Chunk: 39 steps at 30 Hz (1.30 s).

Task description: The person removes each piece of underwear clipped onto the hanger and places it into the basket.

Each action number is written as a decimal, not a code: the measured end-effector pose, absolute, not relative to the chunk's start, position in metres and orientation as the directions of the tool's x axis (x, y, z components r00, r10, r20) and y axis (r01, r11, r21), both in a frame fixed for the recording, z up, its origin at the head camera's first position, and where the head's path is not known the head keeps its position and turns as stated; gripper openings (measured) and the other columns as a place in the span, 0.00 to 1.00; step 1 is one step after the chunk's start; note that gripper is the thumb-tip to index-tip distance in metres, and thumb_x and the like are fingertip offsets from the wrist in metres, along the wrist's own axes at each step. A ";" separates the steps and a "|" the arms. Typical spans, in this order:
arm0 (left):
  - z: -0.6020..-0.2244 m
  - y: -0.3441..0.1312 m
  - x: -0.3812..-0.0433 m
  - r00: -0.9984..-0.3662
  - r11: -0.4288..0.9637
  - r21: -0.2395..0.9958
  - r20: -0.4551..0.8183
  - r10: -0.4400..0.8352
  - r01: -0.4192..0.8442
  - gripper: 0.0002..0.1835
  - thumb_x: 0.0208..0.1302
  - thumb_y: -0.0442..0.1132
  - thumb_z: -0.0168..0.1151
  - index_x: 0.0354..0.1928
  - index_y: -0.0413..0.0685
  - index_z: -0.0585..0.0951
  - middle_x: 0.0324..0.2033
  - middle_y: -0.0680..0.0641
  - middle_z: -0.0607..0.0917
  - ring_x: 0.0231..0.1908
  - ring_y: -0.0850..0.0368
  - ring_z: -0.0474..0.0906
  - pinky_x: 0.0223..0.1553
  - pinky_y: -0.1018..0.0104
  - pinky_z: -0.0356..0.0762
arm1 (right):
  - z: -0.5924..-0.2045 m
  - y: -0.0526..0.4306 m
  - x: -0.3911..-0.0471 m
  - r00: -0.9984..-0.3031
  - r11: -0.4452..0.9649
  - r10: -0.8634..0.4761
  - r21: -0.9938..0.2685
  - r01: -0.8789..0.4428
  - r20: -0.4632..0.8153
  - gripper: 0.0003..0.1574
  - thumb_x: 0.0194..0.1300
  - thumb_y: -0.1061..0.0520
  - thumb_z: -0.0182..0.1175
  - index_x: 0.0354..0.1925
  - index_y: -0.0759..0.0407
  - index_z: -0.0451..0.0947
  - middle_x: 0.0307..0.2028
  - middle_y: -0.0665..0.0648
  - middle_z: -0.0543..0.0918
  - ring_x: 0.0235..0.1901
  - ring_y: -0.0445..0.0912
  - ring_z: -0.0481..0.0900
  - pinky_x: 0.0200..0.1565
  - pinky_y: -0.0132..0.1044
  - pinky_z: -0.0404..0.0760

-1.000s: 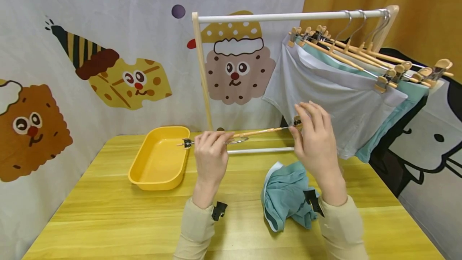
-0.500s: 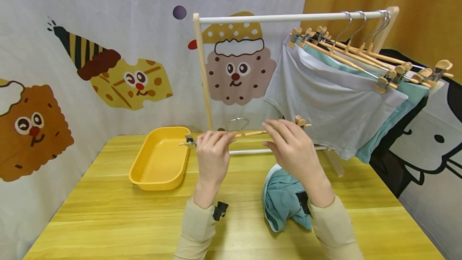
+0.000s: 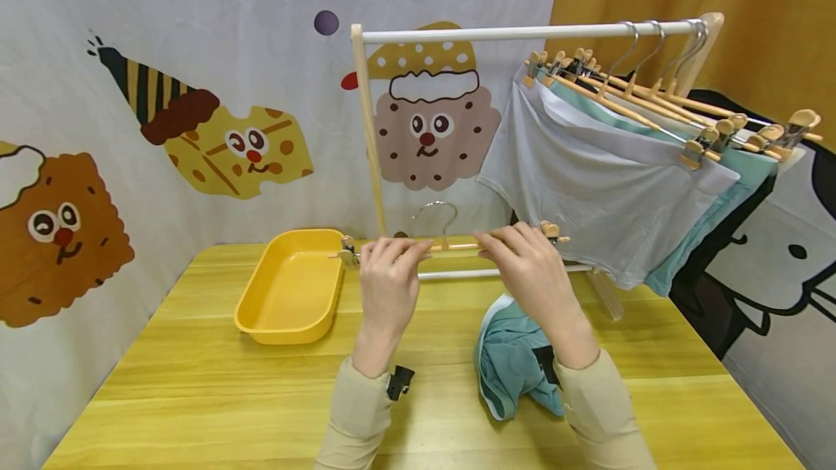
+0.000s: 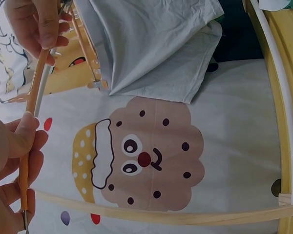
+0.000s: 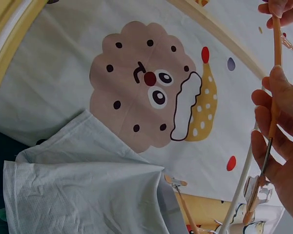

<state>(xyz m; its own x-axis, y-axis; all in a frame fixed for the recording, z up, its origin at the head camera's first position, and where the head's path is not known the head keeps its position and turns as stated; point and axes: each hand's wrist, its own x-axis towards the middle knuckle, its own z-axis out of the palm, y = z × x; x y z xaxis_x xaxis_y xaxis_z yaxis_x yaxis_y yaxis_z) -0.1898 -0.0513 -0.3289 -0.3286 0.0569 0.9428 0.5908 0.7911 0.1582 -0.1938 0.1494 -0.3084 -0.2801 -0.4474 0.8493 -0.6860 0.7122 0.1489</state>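
Both hands hold a wooden clip hanger [image 3: 451, 246] level above the table, its metal hook pointing up. My left hand [image 3: 390, 278] pinches the bar left of the hook. To the right of the hook, my right hand [image 3: 532, 278] grips the same bar, thumb and fingers around it in the right wrist view. Clips at both ends of the hanger stick out past the hands, with no cloth in them. Below the right hand, a crumpled teal garment [image 3: 512, 361] with a white waistband lies on the table, partly covered by the right wrist.
A white-railed clothes rack [image 3: 522, 33] stands behind the hands. Grey shorts [image 3: 607, 143] and several other garments hang clipped at its right end. On the table's left sits a yellow tray [image 3: 244, 318]. A printed curtain [image 3: 255, 20] closes off the back.
My right hand has moved left along the hanger from its right-end clip toward the hook. The hook has swung up from lying flat. The teal garment has stayed put.
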 end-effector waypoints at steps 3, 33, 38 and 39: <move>-0.329 -0.051 -0.190 -0.323 0.785 0.155 0.944 0.061 0.600 0.04 0.55 0.37 0.66 0.32 0.47 0.87 0.28 0.47 0.88 0.30 0.53 0.80 0.38 0.59 0.71 | -0.309 0.151 -0.194 -0.305 0.699 -0.447 0.115 -0.706 0.841 0.12 0.54 0.64 0.67 0.40 0.62 0.83 0.31 0.56 0.80 0.30 0.49 0.74 0.33 0.38 0.74; -0.386 0.014 -0.194 -0.605 0.606 0.125 0.355 0.712 0.786 0.35 0.54 0.57 0.68 0.63 0.54 0.72 0.56 0.50 0.77 0.57 0.55 0.72 0.57 0.68 0.73 | -0.304 0.165 -0.191 -0.352 0.738 -0.388 0.058 -0.673 0.852 0.07 0.55 0.69 0.65 0.36 0.66 0.82 0.29 0.59 0.78 0.30 0.51 0.72 0.33 0.40 0.74; -0.405 0.043 -0.192 -0.663 0.655 0.151 0.003 0.749 0.741 0.50 0.45 0.67 0.68 0.71 0.70 0.58 0.72 0.50 0.58 0.71 0.47 0.57 0.67 0.61 0.65 | -0.304 0.166 -0.190 -0.359 0.740 -0.382 0.049 -0.670 0.852 0.07 0.55 0.68 0.65 0.36 0.65 0.82 0.30 0.59 0.79 0.30 0.51 0.72 0.32 0.40 0.74; -0.409 0.048 -0.192 -0.670 0.669 0.138 -0.049 0.741 0.730 0.51 0.44 0.68 0.68 0.71 0.74 0.56 0.73 0.52 0.55 0.72 0.47 0.53 0.69 0.59 0.62 | -0.304 0.166 -0.190 -0.356 0.738 -0.379 0.047 -0.674 0.854 0.07 0.55 0.69 0.65 0.36 0.66 0.82 0.30 0.59 0.79 0.30 0.51 0.71 0.31 0.40 0.74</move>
